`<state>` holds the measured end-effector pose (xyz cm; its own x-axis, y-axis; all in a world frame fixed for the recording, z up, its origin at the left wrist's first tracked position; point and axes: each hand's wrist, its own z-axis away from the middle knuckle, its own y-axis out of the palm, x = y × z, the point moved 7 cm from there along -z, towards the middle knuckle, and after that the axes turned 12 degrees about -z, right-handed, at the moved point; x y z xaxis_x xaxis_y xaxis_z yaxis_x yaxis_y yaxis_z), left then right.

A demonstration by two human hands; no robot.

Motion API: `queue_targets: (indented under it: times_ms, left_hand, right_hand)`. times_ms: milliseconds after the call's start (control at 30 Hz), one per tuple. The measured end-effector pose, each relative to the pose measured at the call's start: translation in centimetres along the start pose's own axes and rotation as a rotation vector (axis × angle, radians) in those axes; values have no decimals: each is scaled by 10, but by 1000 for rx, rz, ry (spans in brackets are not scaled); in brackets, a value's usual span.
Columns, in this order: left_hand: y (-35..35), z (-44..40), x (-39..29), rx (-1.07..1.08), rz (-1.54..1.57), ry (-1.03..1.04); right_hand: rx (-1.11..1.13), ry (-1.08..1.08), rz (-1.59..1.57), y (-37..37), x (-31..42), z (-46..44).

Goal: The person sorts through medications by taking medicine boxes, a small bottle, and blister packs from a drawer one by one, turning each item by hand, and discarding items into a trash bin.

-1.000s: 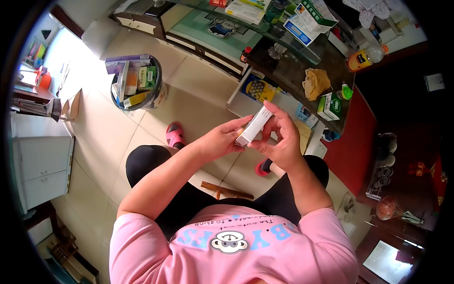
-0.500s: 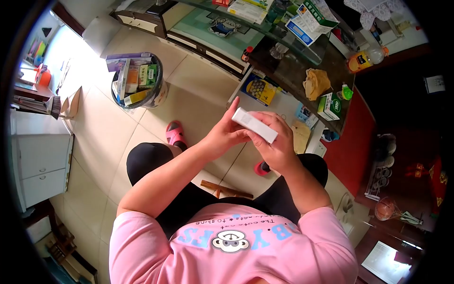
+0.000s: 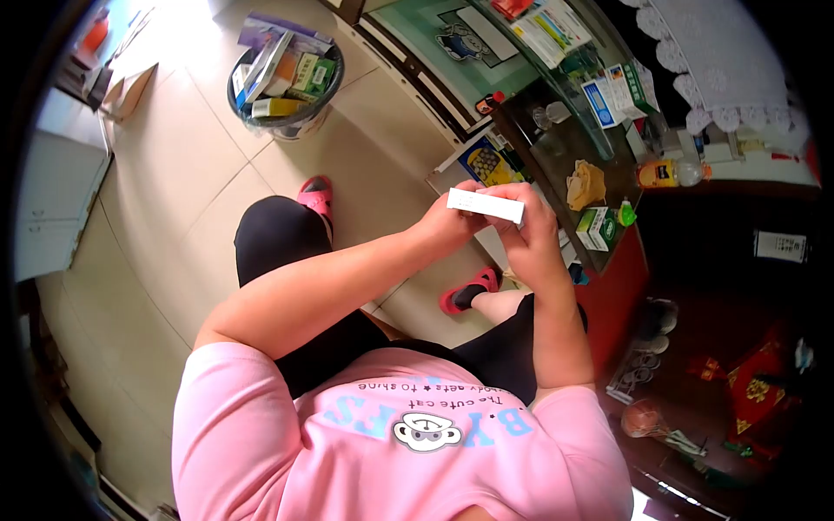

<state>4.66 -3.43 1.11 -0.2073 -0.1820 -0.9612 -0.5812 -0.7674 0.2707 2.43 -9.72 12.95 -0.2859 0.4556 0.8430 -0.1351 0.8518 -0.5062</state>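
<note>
A small white carton [image 3: 486,205] with faint print is held out in front of my chest, its long narrow side facing up. My left hand [image 3: 450,224] is closed about its left end, with some fingers hidden beneath. Around the right end, my right hand [image 3: 532,221] has its fingers curled and its thumb folded inward. Just past the hands lies an open drawer with a yellow and blue pack [image 3: 486,163] in it.
A bin [image 3: 295,122] full of medicine boxes stands on the tiled floor, far left. On the dark cabinet top are a crumpled tan cloth [image 3: 586,185], a green and white box [image 3: 598,227] and a bottle with an orange label [image 3: 658,174]. More cartons [image 3: 552,33] lie on the glass shelf.
Both hands have moved slightly right and up in view with the carton, which has turned closer to level. My left fingers, earlier spread, are now closed in. The head view has shifted.
</note>
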Motion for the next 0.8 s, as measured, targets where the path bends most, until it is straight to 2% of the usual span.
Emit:
queue_targets:
  times_ms: [33, 167, 267, 400, 467, 800]
  left_hand:
    - [-2, 1, 6, -14, 15, 5]
    - [-6, 11, 2, -37, 113, 37]
    - [-12, 16, -1, -92, 186, -57]
    - [-17, 17, -5, -88, 101, -77]
    - [-18, 18, -6, -102, 90, -90]
    - [-23, 21, -4, -162, 44, -111]
  right_hand:
    - [-7, 72, -27, 3, -5, -1]
    - [-34, 95, -81, 15, -5, -7]
    - [-27, 175, -131, 20, -6, -9]
    - [-6, 174, -72, 26, 3, -13]
    - [-16, 70, -37, 26, 5, -15]
    - [-11, 128, -77, 29, 3, -15]
